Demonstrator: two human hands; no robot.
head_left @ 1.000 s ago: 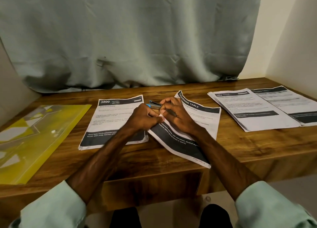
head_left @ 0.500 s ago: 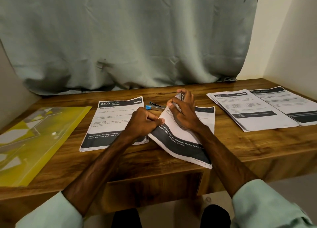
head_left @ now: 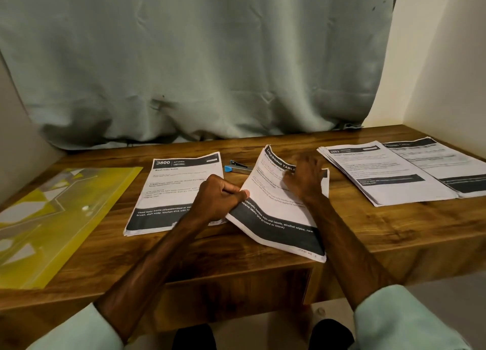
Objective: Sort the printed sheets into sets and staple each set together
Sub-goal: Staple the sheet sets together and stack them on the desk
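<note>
Fingers of the left hand (head_left: 219,201) pinch the middle set (head_left: 276,213) at its edge, the right hand (head_left: 305,177) lies flat and open on it, and the stapler (head_left: 236,167) waits just above, so stapling looks unfinished.

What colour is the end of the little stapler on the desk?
Bright blue at its left end; the rest of the stapler looks dark and silvery. The head view shows it.
</note>
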